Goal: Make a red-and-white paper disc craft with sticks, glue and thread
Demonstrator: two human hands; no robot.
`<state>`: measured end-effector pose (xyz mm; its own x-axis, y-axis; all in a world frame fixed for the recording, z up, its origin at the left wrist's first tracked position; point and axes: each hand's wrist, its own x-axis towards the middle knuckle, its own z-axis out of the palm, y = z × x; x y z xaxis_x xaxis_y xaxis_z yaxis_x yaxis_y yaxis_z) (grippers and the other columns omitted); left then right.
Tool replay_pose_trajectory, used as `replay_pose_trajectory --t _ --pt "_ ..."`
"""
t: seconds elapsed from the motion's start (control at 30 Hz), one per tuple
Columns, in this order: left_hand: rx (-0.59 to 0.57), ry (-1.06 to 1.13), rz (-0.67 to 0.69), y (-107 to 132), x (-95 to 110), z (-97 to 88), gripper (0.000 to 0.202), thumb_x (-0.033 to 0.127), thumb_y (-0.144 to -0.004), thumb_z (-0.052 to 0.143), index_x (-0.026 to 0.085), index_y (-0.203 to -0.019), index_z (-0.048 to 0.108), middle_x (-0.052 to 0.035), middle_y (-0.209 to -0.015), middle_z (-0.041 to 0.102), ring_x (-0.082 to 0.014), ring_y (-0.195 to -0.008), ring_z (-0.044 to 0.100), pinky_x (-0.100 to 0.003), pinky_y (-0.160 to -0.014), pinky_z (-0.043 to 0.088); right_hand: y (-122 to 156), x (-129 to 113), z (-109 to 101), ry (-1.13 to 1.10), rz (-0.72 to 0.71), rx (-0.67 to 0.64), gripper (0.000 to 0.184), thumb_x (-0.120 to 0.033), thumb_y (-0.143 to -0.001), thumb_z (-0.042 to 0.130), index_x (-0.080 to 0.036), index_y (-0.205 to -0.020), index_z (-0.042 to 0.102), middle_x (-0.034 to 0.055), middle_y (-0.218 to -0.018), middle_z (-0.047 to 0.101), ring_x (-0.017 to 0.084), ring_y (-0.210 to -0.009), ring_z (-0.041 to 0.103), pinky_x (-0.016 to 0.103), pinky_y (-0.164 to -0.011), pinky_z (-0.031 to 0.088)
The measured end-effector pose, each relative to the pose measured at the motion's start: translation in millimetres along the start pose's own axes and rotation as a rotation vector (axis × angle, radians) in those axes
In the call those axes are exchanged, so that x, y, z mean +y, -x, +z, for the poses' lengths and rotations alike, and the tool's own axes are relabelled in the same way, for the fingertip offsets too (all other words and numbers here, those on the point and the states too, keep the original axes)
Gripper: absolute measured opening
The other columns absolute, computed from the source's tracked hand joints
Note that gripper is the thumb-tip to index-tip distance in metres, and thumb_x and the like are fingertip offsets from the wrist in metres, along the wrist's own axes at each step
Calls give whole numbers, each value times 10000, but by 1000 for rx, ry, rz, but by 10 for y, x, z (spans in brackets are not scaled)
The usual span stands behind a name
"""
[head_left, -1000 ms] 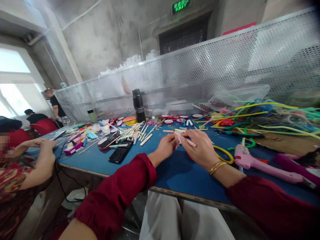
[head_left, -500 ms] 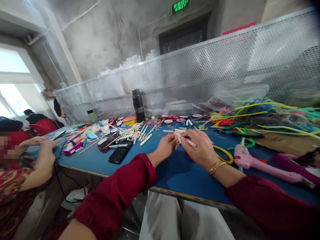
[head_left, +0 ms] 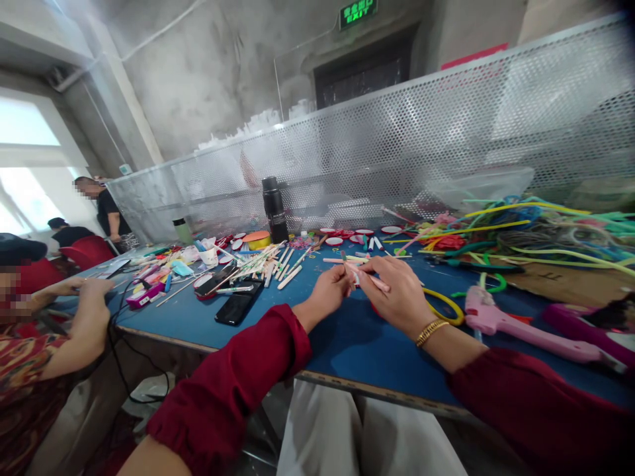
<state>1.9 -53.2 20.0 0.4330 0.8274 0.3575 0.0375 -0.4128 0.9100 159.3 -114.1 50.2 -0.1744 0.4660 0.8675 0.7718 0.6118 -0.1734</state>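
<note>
Left hand (head_left: 328, 291) is pinching with thumb and fingers nearly closed, gripping a small pale piece (head_left: 354, 275) at the tips, while the right hand (head_left: 399, 291) is curling over it from the other side, its thumb and forefinger closing on a pink stick (head_left: 381, 285) that is poking out under the fingers. Both things are sitting between the two hands, above the blue worktop (head_left: 342, 350) near its front edge.

Very little is changing at the fingertips: compared with half a second ago, both hands are keeping practically the same pose and place, so the close work seems to be going on in tiny movements, or pausing. Farther off, a standing person in black (head_left: 106, 206) is now leaning with the head lower and farther left, which does not appear to be affecting the hands.

Fingers are covering most of the contact between the piece and the stick, so I cannot tell whether these are joining or are one object. Something red is showing only as a sliver under the right hand. On the right, a pink glue gun (head_left: 489, 316) is lying beside a yellow hoop (head_left: 455, 312), which the right hand is partly hiding; a purple object (head_left: 578, 324) farther right is too blurred and crowded to identify
</note>
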Motion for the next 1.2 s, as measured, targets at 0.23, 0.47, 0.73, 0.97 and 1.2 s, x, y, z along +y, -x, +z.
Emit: replay_pose_trajectory --t 0.23,0.47,0.73,0.97,1.2 --pt "-10 -16 34 -8 -20 0 366 486 -942 533 174 -752 513 30 -598 466 -98 -560 400 -241 -571 330 9 10 7 6 1 9 184 -329 -973 547 -228 -843 629 62 -828 711 242 -810 623 379 -788 430" --pt "-11 -47 31 -1 -27 -15 378 507 -942 532 175 -762 519 32 -604 476 -97 -562 404 -241 -583 331 0 7 2 6 14 -5 191 -327 -961 548 -233 -815 627 58 -803 700 237 -787 615 377 -780 423" --pt "-7 -11 47 -14 -20 -8 354 488 -943 538 175 -780 523 33 -608 472 -96 -551 395 -246 -569 325 8 -3 2 22 24 21 167 -300 -954 545 -236 -814 609 59 -795 696 240 -787 610 376 -774 414" --pt "2 9 43 -10 -21 -5 383 517 -926 567 175 -761 517 38 -594 467 -88 -536 384 -242 -557 311 12 26 23 45 13 24 162 -302 -958 545 -234 -824 602 54 -798 689 241 -795 601 377 -776 405" --pt "1 38 34 -19 -30 4 390 530 -911 591 171 -769 533 35 -600 473 -87 -534 385 -241 -549 304 23 34 19 51 17 32 151 -301 -965 543 -233 -840 595 54 -796 683 242 -795 598 376 -773 400"
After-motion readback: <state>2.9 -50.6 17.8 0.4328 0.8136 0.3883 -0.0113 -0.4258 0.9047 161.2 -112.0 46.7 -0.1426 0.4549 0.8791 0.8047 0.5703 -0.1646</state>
